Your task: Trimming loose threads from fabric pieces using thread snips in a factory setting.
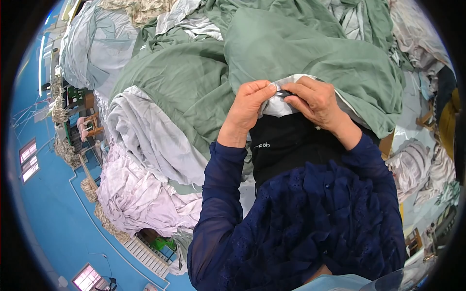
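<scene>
A large green cloth (286, 43) with a white underside is heaped in front of me, its near edge drawn up over my lap. My left hand (248, 109) is closed, pinching the folded white edge (277, 107) between thumb and fingers. Close beside it, my right hand (316, 101) is closed too, with bent fingers at the same edge. A small dark strip (284, 93) shows between the two hands; whether it is a tool or part of the cloth I cannot tell. The right fingertips are partly hidden.
Pale grey cloth (145, 126) and pinkish-white cloth (133, 189) are piled to the left, light blue cloth (97, 48) at the far left. More crumpled fabric (410, 165) lies to the right. Beyond the left heaps stand a wooden chair (92, 127) and blue floor (48, 213).
</scene>
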`<state>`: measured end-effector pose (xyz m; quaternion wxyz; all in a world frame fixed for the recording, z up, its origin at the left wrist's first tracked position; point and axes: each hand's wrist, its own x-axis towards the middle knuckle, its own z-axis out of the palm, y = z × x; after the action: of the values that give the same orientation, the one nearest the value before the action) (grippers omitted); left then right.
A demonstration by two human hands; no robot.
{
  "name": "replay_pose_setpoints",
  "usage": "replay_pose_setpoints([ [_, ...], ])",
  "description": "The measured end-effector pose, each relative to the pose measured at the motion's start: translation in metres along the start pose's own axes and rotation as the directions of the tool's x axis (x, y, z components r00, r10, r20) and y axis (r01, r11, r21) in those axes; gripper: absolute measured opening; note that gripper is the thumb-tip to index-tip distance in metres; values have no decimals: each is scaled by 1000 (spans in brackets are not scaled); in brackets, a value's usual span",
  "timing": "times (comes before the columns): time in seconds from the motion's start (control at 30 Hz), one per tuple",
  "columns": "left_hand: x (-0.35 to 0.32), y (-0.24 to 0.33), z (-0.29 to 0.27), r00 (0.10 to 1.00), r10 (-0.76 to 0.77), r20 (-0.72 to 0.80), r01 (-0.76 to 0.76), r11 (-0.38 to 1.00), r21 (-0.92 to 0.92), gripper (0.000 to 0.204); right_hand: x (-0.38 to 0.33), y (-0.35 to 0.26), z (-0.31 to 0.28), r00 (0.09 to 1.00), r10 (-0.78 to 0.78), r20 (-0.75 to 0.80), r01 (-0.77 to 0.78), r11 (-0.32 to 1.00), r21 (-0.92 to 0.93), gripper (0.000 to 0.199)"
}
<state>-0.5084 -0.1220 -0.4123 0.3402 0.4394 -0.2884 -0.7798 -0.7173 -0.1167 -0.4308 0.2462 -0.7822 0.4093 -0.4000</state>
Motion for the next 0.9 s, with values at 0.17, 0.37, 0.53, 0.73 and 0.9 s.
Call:
replay_pose_setpoints([
  [0.17,1,0,-1,1000,-1,2,1,1000,-5,15,3,-2,0,1000,-4,-9,4,1000,-6,22],
  [0.37,1,0,-2,1000,14,11,-14,1000,4,15,5,-3,-2,1000,-20,-5,20,1000,-15,22],
  [0.53,0,0,0,1000,8,-18,-7,1000,29,16,3,-2,-1,1000,-27,0,27,999,-26,22],
  [0.73,3,-4,0,1000,19,-22,-18,999,43,18,-4,3,-15,972,224,-68,-211,965,156,19],
  [0.9,1,-6,-3,997,55,-59,-51,996,67,17,-35,32,-36,870,455,-191,-396,875,278,26],
])
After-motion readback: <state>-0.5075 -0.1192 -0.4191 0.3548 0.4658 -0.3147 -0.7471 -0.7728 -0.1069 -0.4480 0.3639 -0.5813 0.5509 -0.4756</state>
